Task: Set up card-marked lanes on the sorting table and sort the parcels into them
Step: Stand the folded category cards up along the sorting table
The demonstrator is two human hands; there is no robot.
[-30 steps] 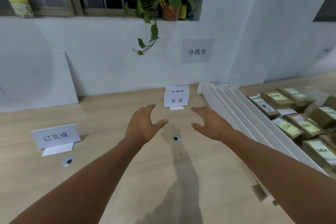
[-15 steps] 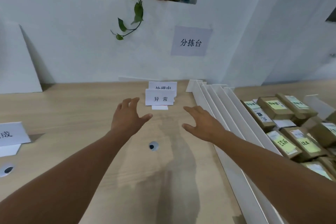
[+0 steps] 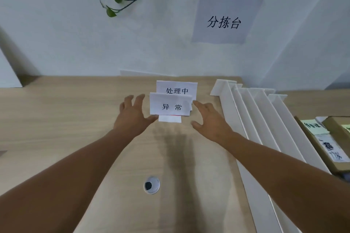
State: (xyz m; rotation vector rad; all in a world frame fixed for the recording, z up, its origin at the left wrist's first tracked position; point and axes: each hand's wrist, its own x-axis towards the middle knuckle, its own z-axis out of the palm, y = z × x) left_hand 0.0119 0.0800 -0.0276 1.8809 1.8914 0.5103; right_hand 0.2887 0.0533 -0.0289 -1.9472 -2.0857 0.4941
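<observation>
**A:** Two hands are flanking the 异常 card [image 3: 171, 107] mid-desk. On the left hand [image 3: 132, 117] and the right hand [image 3: 210, 121], each grip is gaping wide with fingers straight, holding nothing. The fingertips are sitting right at the card's edges, and I can't tell if they're touching.

**B:** What are you worrying about?

**A:** Going near to far:
- The cable hole [image 3: 151, 185] is sitting in the desk [image 3: 75, 119] right on the pull-back path, so a dragged card is likely snagging there.
- The card is thin folded paper. A two-sided squeeze is probably buckling or tipping it.
- The 处理中 card [image 3: 177, 90] is standing just behind, overlapping in view, so a push forward is likely knocking it flat.
- The right forearm is passing just beside the white dividers [image 3: 255, 119], and a swing is probably shifting them.

**B:** Is anything sitting in lanes?

**A:** No lanes are standing yet. The dividers are lying packed side by side with nothing between them. The parcels [image 3: 322, 138] are waiting unsorted beyond them at the right edge. The wall sign [image 3: 225, 21] is hanging behind it all.
</observation>
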